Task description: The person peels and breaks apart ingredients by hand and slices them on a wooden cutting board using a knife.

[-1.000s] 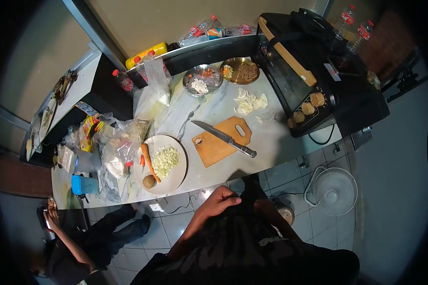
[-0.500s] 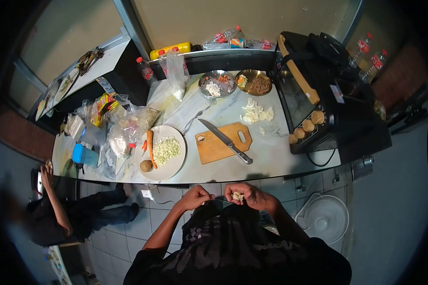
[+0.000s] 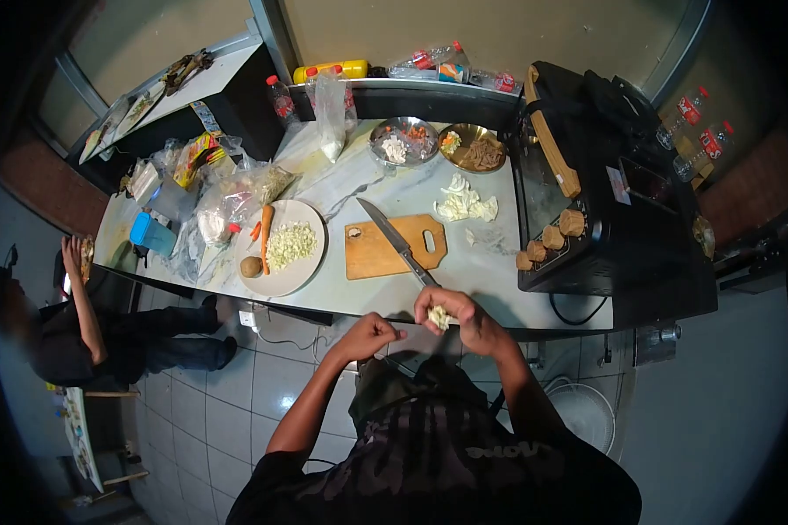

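Observation:
My right hand is closed around a pale, lumpy clump whose kind I cannot make out. It is over the table's front edge, just below the handle of a large kitchen knife. That knife lies slantwise on a wooden cutting board. Lower and to the left, my left hand is in front of the table with its fingers curled in; whatever it may hold is hidden. A plate with chopped pale vegetable, a carrot and a round brown potato stands left of the board.
Cabbage leaves lie behind the board, near two metal bowls of food. A black oven stands right. Plastic bags and a blue container are left. Another person stands far left; a round basket is on the floor.
My hands have moved apart. The right one has risen toward the knife handle, still holding the pale clump; the left has stayed low. The view has shifted, and the other person's arm is higher.

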A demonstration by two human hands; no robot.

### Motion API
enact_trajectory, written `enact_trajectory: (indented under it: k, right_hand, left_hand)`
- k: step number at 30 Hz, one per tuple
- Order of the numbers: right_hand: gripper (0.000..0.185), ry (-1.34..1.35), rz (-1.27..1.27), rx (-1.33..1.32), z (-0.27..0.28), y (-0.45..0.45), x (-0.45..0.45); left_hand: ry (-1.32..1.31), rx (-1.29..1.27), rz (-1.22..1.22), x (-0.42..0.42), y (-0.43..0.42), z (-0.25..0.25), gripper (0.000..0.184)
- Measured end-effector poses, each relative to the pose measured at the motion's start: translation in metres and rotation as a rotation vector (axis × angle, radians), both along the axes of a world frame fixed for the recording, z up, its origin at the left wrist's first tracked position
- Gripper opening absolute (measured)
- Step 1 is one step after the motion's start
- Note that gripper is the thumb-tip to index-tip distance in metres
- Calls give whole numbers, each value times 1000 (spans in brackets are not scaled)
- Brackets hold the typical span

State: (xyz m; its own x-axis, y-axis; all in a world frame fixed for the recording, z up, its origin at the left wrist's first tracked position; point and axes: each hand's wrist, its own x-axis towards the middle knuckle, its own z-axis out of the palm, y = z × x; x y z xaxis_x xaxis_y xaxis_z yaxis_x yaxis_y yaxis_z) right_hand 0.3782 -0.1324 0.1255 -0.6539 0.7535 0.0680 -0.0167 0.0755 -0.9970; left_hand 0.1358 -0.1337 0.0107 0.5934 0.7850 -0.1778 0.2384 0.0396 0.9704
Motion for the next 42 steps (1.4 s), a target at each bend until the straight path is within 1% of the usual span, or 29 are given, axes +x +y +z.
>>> enact_trajectory:
  k: [2,3,4,5,6,8,9,12,13,14,16,17,18,19,20,22,24,26,27,28,30,31,33,35,36,38,39,40,42]
  right_hand:
    - [103,13,-63,-12,-14,4,0]
    - [98,91,-146,-93,-31,5,0]
    - [94,172,-234,-172,-49,6,-1]
    - [91,159,-268,-185,-64,3,0]
    - [91,165,-279,-183,-76,1,2]
    - [90,161,-304,-171,-96,-2,0]
    - [90,167,-338,-181,-99,-4,-4]
    - [90,97,-376,-128,-93,-6,-15]
    - [91,103,-395,-80,-83,-6,-21]
    - [91,87,-402,-88,-72,-10,-26]
    - [91,115,-444,-77,-45,-12,-39]
    - [91,96,-447,-52,-33,-14,-45]
    - [91,95,-452,-52,-27,-13,-50]
    - [96,39,-433,-55,-24,-12,-55]
    - [102,-15,-416,-59,-24,-12,-60]
    - [100,-4,-456,-60,-40,-5,-71]
    - [98,1,-498,-69,-66,2,-84]
    - [83,86,-549,-56,-98,8,-95]
    - [72,145,-578,-52,-104,11,-102]
    - [72,143,-584,-54,-108,11,-108]
    - [57,168,-649,-215,-109,12,-120]
    - [57,166,-655,-219,-106,12,-126]
    - [35,230,-575,-309,-98,11,-132]
    - [19,281,-510,-335,-102,11,-131]
    - [19,282,-529,-341,-103,11,-133]
    - [24,196,-573,-143,-103,19,-137]
    - [34,278,-669,-76,-105,24,-143]
    - [34,225,-769,-65,-96,27,-146]
    - [32,245,-825,-215,-81,35,-147]
  left_hand:
    - [-19,-20,146,5,4,31,61]
    - [-7,-19,138,6,4,50,61]
    - [-172,-54,223,10,5,68,61]
    - [-343,-94,310,15,4,82,61]
    - [-338,-93,298,16,6,94,61]
    - [-325,8,315,16,12,113,60]
    - [-291,45,397,17,12,118,59]
    - [-281,111,370,10,30,93,59]
    - [-273,110,254,6,38,95,61]
    - [-286,96,250,1,42,89,61]
    - [-256,-11,118,-9,55,72,62]
    - [-265,-17,204,-9,50,69,63]
    - [-267,-18,198,-16,51,66,63]
    - [-281,-26,154,-24,54,60,63]
    - [-293,-36,107,-32,56,56,63]
    - [-284,-28,112,-45,60,60,63]
    - [-299,-40,17,-57,63,76,63]
    - [-277,-14,20,-70,63,80,63]
    - [-269,32,31,-77,65,84,63]
    - [-258,80,43,-86,66,87,62]
    - [-253,96,47,-98,68,86,62]
    - [-252,99,68,-102,69,82,61]
    - [-260,99,72,-105,74,68,60]
    - [-355,5,81,-103,83,49,51]
    - [-355,-7,65,-101,85,43,51]
    - [-162,52,99,-98,87,34,27]
    - [-133,17,68,-97,88,33,21]
    - [-121,-6,59,-96,86,35,21]
    - [-257,-134,82,-92,84,40,44]
